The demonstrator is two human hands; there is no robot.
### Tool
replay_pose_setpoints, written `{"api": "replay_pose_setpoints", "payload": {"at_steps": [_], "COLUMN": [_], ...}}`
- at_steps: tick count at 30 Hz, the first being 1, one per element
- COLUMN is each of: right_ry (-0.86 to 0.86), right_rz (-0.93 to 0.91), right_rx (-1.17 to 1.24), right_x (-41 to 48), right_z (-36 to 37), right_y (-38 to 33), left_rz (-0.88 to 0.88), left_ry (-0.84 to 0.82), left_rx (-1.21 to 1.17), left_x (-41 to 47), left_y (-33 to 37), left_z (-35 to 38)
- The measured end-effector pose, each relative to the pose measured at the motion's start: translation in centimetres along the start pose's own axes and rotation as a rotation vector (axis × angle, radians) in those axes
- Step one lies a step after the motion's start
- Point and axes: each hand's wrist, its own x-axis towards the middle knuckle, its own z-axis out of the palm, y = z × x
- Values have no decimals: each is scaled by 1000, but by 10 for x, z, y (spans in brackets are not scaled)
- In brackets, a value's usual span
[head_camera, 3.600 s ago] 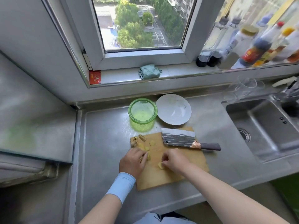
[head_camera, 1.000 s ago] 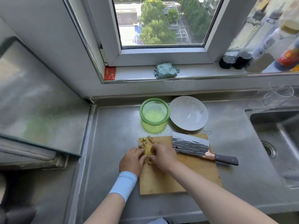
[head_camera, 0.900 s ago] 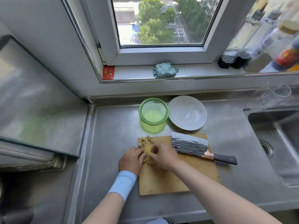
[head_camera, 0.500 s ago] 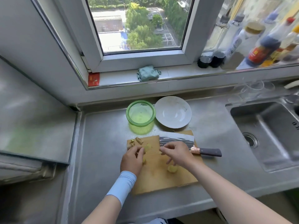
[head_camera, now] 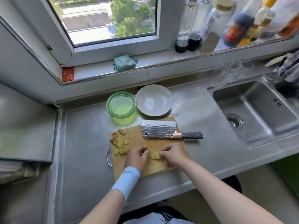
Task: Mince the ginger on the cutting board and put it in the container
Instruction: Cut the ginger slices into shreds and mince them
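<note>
The stack of ginger slices (head_camera: 155, 155) sits on the cutting board (head_camera: 154, 168), pinched between the curled fingers of my left hand (head_camera: 136, 157) and right hand (head_camera: 174, 155). I should square it flat so the cleaver (head_camera: 159, 130), beyond my right hand, cuts evenly. Loose ginger pieces (head_camera: 120, 145) lie beyond my left hand, the container (head_camera: 123, 121) farther off. Half a second ago my right hand was by the blade; now both hands meet nearer me.
</note>
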Motion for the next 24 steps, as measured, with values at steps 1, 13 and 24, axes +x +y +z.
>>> {"api": "replay_pose_setpoints", "payload": {"at_steps": [1, 13, 24], "right_ry": [11, 22, -103], "right_rz": [-37, -193, -125], "right_rx": [-65, -112, -83], "right_x": [1, -1, 10], "right_z": [1, -7, -23], "right_y": [0, -9, 11], "left_rz": [-15, 9, 315], "left_ry": [1, 14, -95], "left_rx": [-11, -44, 460], "left_x": [-1, -2, 4], "left_y": [-1, 17, 5], "left_z": [-1, 7, 18]}}
